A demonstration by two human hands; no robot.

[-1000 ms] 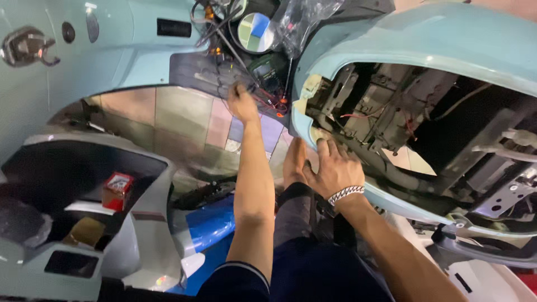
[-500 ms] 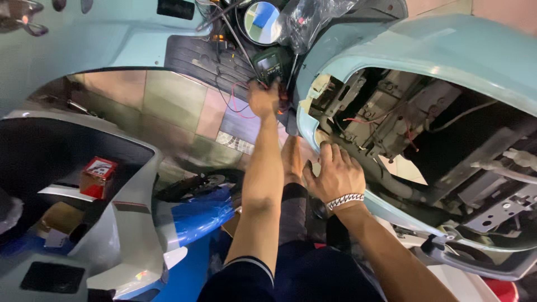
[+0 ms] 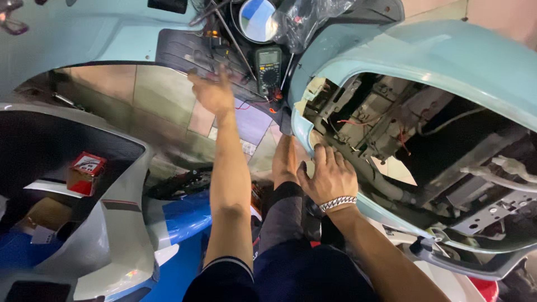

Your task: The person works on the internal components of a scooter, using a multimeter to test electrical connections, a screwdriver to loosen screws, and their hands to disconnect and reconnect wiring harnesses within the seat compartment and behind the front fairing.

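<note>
My left hand is stretched far forward over the ribbed black floorboard of a light blue scooter, fingers spread and holding nothing, just left of a black multimeter. My right hand, with a metal bracelet on the wrist, rests flat with its fingers apart on the lower rim of the opened light blue scooter body shell. Inside the shell are wiring and frame parts. My bare foot lies between the two arms.
A round mirror and a clear plastic bag lie beyond the multimeter. A grey scooter panel stands at the left with a small red box in it. Blue plastic lies below. Tiled floor shows between the parts.
My left hand has swung left, from beside the multimeter and shell edge to over the floorboard. The right hand has stayed on the shell rim. The view has shifted slightly.
</note>
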